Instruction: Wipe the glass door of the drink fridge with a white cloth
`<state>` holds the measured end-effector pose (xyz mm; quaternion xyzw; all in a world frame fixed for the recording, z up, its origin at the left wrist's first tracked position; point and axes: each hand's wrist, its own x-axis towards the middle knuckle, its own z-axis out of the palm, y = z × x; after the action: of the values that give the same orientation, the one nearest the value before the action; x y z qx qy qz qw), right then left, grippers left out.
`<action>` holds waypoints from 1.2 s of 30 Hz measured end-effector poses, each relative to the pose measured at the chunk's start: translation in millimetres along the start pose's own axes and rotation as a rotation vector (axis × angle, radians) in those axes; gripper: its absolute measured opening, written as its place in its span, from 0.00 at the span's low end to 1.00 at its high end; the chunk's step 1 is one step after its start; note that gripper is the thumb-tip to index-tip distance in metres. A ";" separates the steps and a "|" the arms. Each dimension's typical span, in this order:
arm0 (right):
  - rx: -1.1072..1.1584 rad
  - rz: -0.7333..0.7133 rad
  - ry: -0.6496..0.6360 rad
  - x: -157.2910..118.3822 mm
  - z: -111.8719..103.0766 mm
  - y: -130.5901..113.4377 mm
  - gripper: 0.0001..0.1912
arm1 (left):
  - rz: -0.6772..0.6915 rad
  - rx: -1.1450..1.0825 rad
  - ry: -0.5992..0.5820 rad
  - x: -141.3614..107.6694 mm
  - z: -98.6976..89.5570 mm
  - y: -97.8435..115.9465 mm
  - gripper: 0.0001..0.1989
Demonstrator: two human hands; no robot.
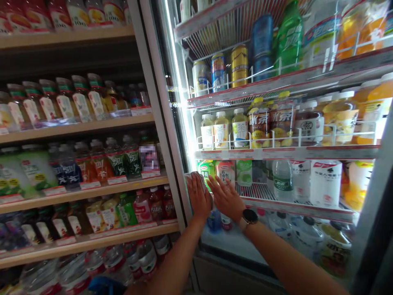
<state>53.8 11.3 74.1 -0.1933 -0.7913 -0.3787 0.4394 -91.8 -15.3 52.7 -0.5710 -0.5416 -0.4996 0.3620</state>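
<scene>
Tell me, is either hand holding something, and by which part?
The left hand presses a grey cloth against the cooler's glass door, under its palm and fingers; the right hand holds nothing, lying open on the glass.

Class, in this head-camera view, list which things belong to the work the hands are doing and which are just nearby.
Part of the work:
left hand
cloth under it
right hand, flat on the glass
cooler's glass door

Just nearby:
wristwatch
bottled drinks on the open shelves
cans inside the cooler
</scene>
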 end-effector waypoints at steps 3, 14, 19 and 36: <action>-0.016 0.000 0.018 0.9 -0.5 -0.2 0.32 | 0.052 0.027 -0.058 -39.5 -1.7 -7.3 0.33; -0.023 0.003 0.049 2.1 -1.4 0.1 0.28 | 0.104 0.016 -0.092 -18.6 -8.5 -9.7 0.33; -0.015 0.000 0.036 1.4 -2.1 0.4 0.28 | 0.053 -0.034 0.024 59.0 -9.8 8.4 0.31; 0.033 -0.012 0.003 0.3 -2.3 1.1 0.32 | 0.226 0.129 -0.156 -58.4 -9.1 -12.3 0.33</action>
<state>55.6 10.3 75.5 -0.1805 -0.7979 -0.3685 0.4415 -100.4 -37.2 -2.9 -0.6409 -0.5314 -0.3740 0.4086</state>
